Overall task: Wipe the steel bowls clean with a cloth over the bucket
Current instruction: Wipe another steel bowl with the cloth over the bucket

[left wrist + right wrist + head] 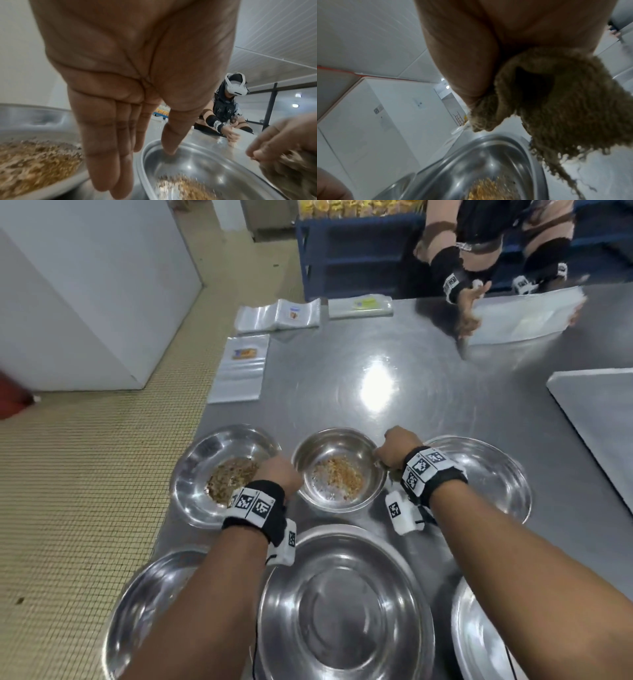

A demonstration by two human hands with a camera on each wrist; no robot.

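Several steel bowls stand on the steel table (394, 344). Two hold brown crumbs: a left bowl (219, 453) and a middle bowl (342, 440). My left hand (278, 474) hangs between them with straight fingers (106, 155). Its thumb tip touches the inner wall of the middle bowl (197, 166), and the fingers stay outside the rim. My right hand (397, 450) grips a shaggy beige cloth (556, 102) at the right rim of that middle bowl (488, 152). The cloth (291, 175) hangs over the rim. No bucket is in view.
An empty bowl (493, 474) lies right of my right wrist, and three empty bowls, the middle one large (342, 604), lie nearest me. Across the table a person (472, 299) handles plastic bags (527, 316). More bag stacks (277, 316) lie far left. A flat tray (599, 412) sits right.
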